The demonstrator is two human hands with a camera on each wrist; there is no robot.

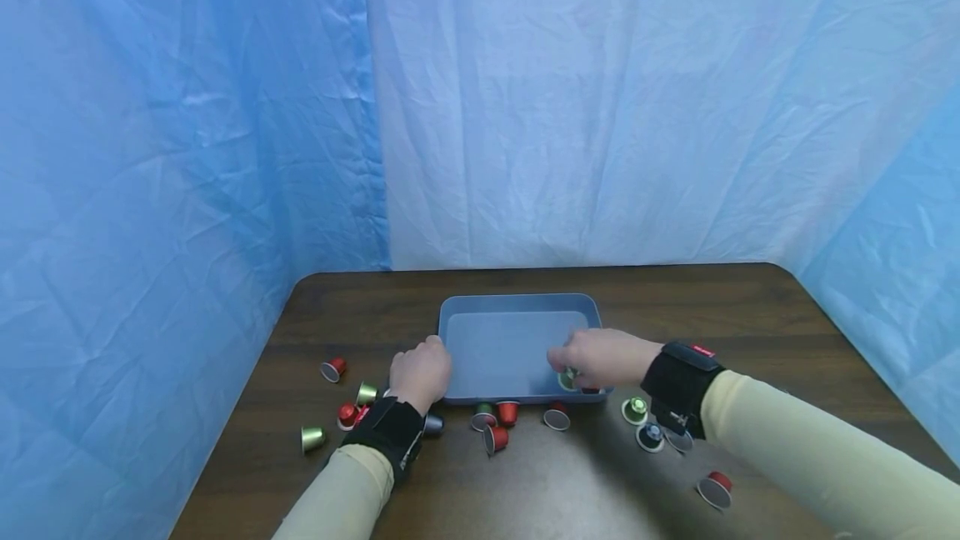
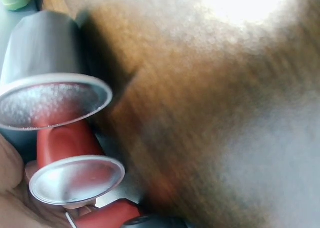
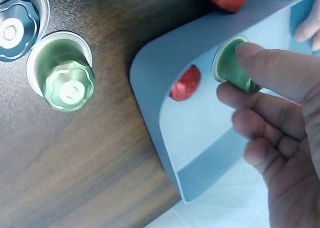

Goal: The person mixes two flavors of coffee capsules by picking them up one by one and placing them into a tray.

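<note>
My right hand [image 1: 603, 357] is over the right front corner of the blue tray [image 1: 517, 300]. In the right wrist view, its thumb and index finger pinch a green coffee capsule [image 3: 231, 65]. A red capsule [image 3: 186, 82] lies inside the tray by that corner. My left hand [image 1: 422, 372] grips the tray's left edge, its fingers reaching over the rim. In the left wrist view, a red capsule [image 2: 72, 143] and a dark grey-blue capsule [image 2: 45, 47] lie close by that hand, which partly leaves the frame.
Several capsules line the tray's front edge, among them a tipped red one [image 1: 496, 439]. To the left are a red capsule [image 1: 333, 369] and a gold-green one [image 1: 312, 438]. Below my right wrist stand a green capsule [image 1: 635, 409] and a dark blue one [image 1: 650, 437]; another red capsule [image 1: 716, 490] lies nearer.
</note>
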